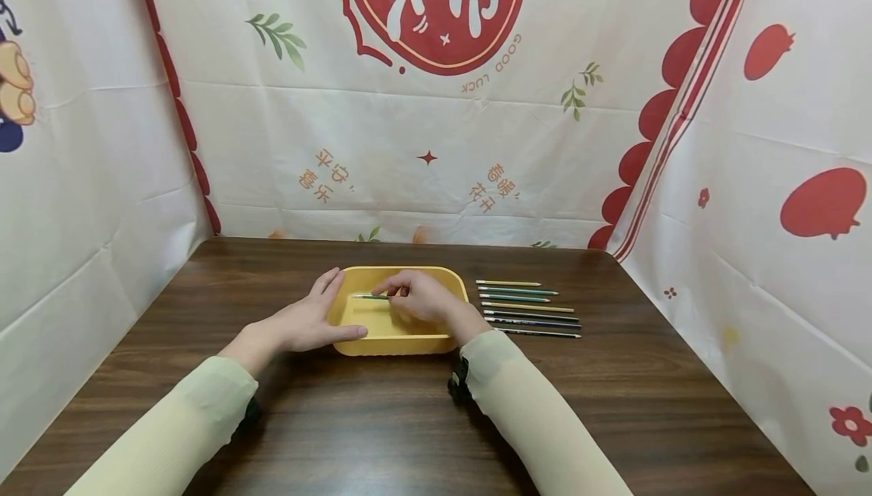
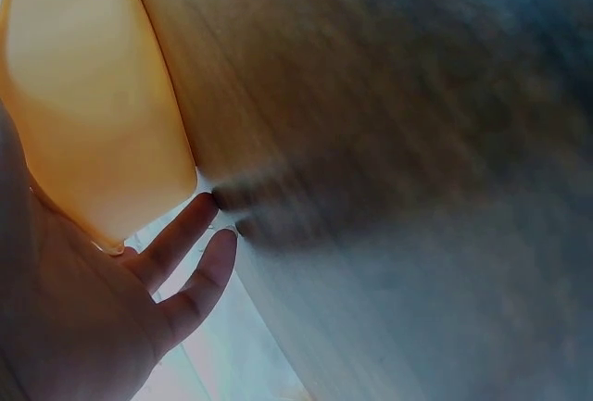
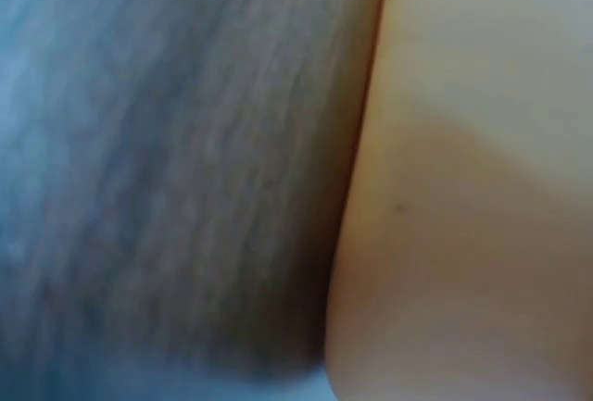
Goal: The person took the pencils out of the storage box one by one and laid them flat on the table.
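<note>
A yellow plastic basket (image 1: 402, 346) stands on the table. My left hand (image 1: 309, 318) lies against its left end, fingers stretched along the outside and thumb at the front rim. In the left wrist view, fingertips (image 2: 222, 244) show beside the basket wall (image 2: 97, 77). My right hand (image 1: 424, 297) reaches in over the right side and pinches a dark green pencil (image 1: 372, 297) above the basket floor. The pencil's other end is hidden by the hand. Only the basket's outer wall (image 3: 463, 68) and the table appear in the right wrist view; the hand does not.
To the right of the basket, several pencils (image 1: 527, 307) lie roughly parallel in a row, some yellow, some green, some dark. The brown wooden table (image 1: 381, 420) is bordered by a printed white cloth (image 1: 422, 125) at the back and both sides.
</note>
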{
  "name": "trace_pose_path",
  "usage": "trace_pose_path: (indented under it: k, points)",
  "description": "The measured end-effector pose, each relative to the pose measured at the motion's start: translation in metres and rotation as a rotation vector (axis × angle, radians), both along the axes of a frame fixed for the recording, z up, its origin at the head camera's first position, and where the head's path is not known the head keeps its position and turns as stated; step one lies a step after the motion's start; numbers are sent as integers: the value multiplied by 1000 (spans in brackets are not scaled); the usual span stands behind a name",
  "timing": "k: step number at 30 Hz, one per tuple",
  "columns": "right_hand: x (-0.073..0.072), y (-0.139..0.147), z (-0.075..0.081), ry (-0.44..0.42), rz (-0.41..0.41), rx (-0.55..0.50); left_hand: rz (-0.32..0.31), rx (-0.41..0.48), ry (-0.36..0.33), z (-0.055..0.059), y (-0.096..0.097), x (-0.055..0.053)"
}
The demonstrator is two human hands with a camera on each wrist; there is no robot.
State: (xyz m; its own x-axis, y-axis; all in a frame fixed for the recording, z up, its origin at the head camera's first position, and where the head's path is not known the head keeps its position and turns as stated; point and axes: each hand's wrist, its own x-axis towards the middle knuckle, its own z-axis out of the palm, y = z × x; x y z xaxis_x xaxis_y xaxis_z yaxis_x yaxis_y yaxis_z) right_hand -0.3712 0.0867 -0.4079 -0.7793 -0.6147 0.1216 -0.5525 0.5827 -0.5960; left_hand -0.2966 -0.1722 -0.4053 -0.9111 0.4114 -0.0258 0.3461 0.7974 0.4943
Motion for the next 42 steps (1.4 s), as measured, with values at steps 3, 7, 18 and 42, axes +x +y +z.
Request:
trace_pose_path:
  k: [3, 7, 18, 42]
  points:
    - [2, 2, 3, 2, 3, -22, -5, -1, -2, 0, 1, 0]
    - [5, 6, 11, 21, 8, -25, -13, 2, 7, 0, 2, 0]
    - [20, 25, 40, 125, 29, 7, -2, 3, 15, -1, 1, -1]
    - [66, 147, 47, 182, -14, -31, -22, 8, 26, -3, -1, -2]
